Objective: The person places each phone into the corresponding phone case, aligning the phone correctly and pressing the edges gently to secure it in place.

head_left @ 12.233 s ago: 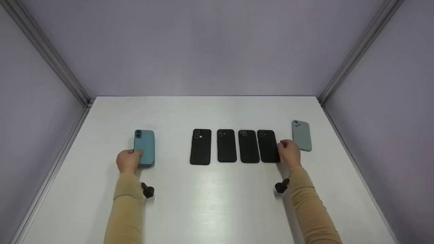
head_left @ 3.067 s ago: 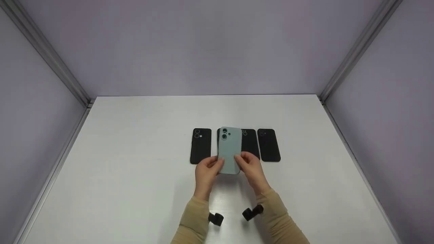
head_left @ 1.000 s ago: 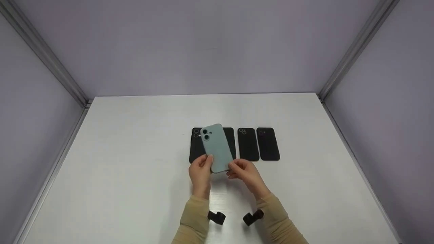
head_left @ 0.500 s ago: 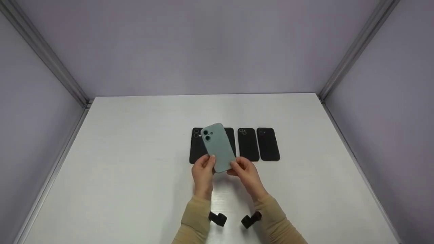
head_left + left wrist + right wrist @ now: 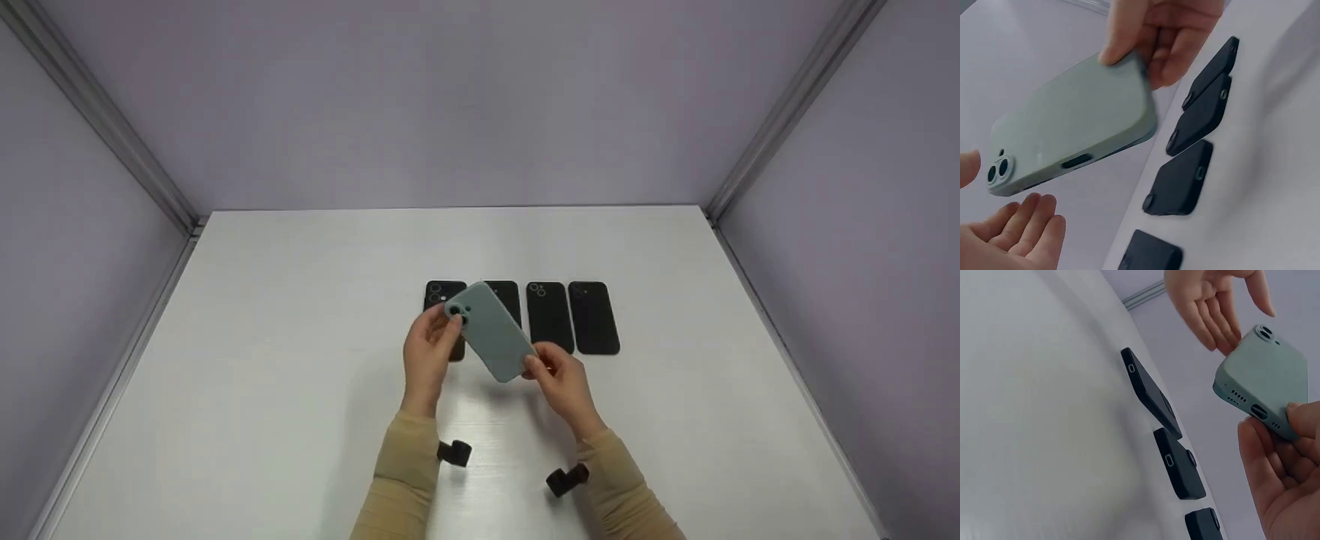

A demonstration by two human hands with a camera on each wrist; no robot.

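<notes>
A pale green phone case is held tilted above the table, its camera end up and to the left. In the left wrist view a teal phone edge shows along the underside of the case near its lower corner. My right hand pinches the bottom end, thumb on the back and fingers beneath. At the camera end my left hand is spread around the corner. Both wrist views show a gap between its thumb and the case; its fingers lie close by the edge.
Several black phones lie in a row behind the hands: one and another partly covered by the case, then two in full view at the right. They stand on a white table enclosed by grey-lilac panels.
Earlier the teal phone lay at left and the pale case at right; now they are together. Over the last second the case has tilted further left, and my left hand has released its lower edge and moved up.
</notes>
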